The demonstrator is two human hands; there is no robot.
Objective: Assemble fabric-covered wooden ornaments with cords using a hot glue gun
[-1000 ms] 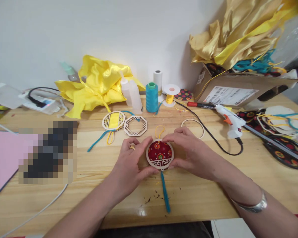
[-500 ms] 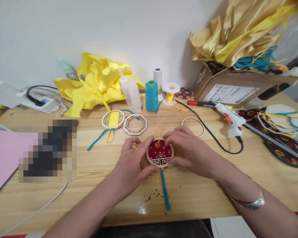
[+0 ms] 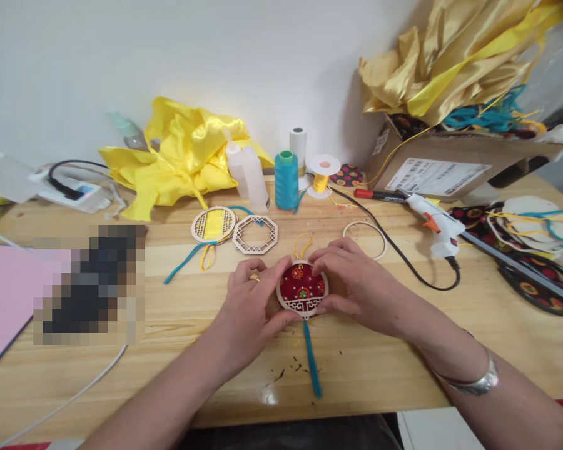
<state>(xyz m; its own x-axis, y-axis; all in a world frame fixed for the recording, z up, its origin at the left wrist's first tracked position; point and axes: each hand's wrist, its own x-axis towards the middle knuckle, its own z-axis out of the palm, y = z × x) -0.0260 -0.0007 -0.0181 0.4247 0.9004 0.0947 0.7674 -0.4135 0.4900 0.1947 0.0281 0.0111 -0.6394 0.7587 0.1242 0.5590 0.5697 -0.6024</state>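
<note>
While both hands, left (image 3: pixel 251 300) and right (image 3: pixel 351 281), clasp its rim between fingers and thumbs, the round ornament (image 3: pixel 302 284) lies on the wooden table (image 3: pixel 178 375) in the head view, its long axis running from yellow loop, pointing away, to teal tassel (image 3: pixel 312 362), pointing toward the person. Pale fretwork crosses dark-red floral fabric. The cardboard box's label (image 3: pixel 438 177) seems too small to read.

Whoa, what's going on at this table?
A person's left hand and right hand are holding a round wooden ornament by its rim, with flowery dark red fabric inside. It has a yellow loop at the top and a teal tassel below. An octagonal wooden frame and a yellow-fabric ornament lie nearby, and a glue gun is off to the right.
</note>
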